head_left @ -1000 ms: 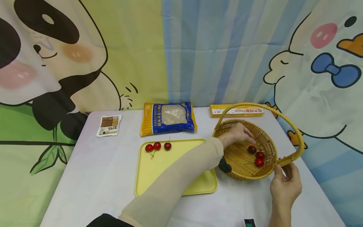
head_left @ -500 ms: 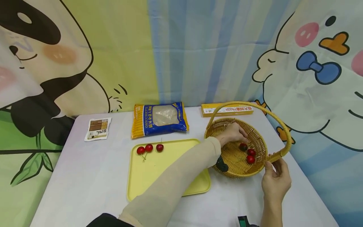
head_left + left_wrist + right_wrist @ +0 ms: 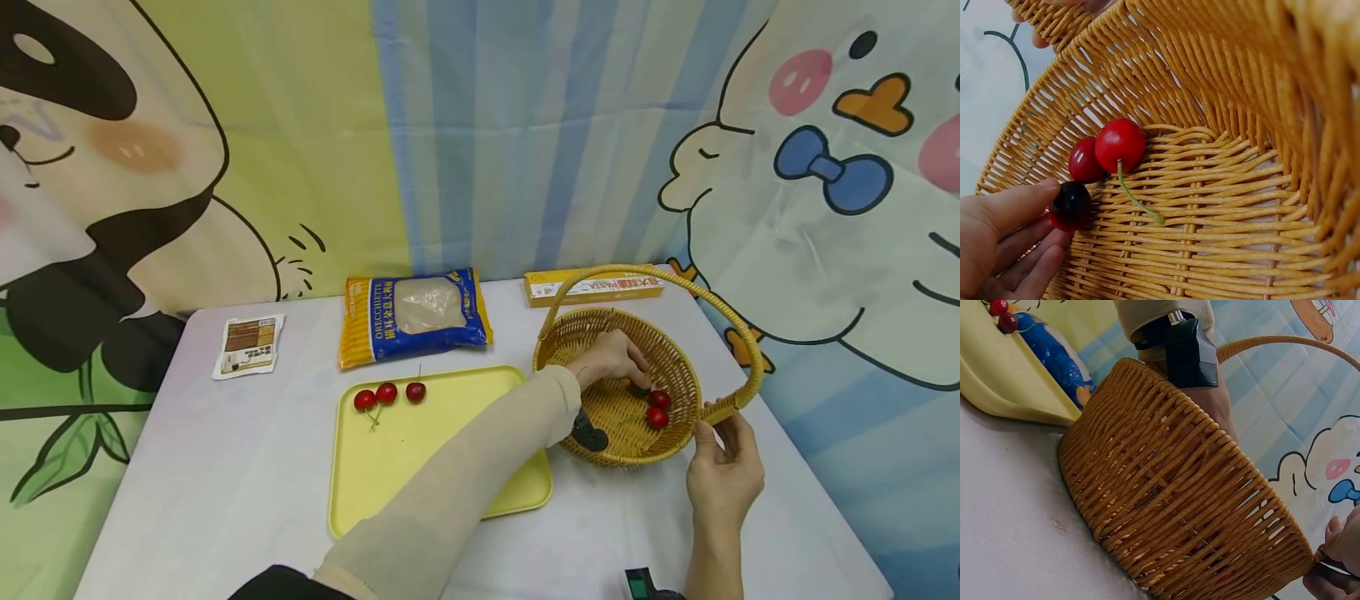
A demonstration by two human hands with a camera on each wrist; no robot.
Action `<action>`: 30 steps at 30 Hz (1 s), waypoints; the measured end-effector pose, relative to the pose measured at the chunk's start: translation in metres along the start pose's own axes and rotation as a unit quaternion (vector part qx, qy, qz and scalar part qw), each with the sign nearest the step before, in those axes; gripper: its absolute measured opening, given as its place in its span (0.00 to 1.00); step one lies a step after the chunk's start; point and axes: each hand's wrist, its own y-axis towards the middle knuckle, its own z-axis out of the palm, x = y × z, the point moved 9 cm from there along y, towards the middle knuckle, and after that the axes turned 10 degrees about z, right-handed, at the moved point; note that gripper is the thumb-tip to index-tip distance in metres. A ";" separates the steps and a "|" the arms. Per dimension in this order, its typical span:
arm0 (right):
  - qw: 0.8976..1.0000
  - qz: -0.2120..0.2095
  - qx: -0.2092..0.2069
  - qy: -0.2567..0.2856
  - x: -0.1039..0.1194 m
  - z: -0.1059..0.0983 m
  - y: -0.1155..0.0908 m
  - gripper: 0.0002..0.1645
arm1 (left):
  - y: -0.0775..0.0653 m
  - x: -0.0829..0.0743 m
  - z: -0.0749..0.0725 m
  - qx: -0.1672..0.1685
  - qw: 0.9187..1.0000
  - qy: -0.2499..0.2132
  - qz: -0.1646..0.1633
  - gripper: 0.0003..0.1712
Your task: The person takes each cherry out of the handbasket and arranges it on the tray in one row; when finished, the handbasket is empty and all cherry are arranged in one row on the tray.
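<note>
My left hand (image 3: pixel 611 358) reaches into the yellow wicker basket (image 3: pixel 667 343) at the right of the table. In the left wrist view its thumb and fingers pinch a dark cherry (image 3: pixel 1072 209). Touching or close beside that one lie a deep red cherry (image 3: pixel 1084 161) and a bright red cherry (image 3: pixel 1121 145) with a green stem. My right hand (image 3: pixel 723 475) grips the near right end of the basket's arched handle (image 3: pixel 738 337), at the rim. The right wrist view shows the basket's outer wall from the side.
Left of the basket lies a yellow tray (image 3: pixel 390 475) with three cherries (image 3: pixel 386 393) along its far edge. Behind stand a blue-and-yellow pasta bag (image 3: pixel 416 317) and a yellow pasta box (image 3: pixel 600 287). A small white-and-brown packet (image 3: pixel 249 346) lies at the far left.
My left hand has come down to the dark cherry and now pinches it. The right hand keeps its grip on the basket. The head view has turned slightly right.
</note>
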 end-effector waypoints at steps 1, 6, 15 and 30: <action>1.000 -0.002 0.000 0.001 0.001 0.000 0.000 0.28 | 0.000 0.000 0.000 0.005 1.000 0.005 0.002 0.12; 1.000 -0.009 0.003 0.009 0.004 0.000 0.000 0.27 | 0.003 0.002 0.002 0.038 0.998 0.043 -0.001 0.15; 1.000 -0.002 0.005 0.003 -0.001 0.000 0.001 0.28 | 0.003 0.000 0.003 0.063 0.994 0.087 0.021 0.14; 1.000 -0.009 -0.003 0.002 0.001 0.000 0.002 0.27 | -0.018 -0.008 -0.037 0.048 0.996 0.064 0.034 0.12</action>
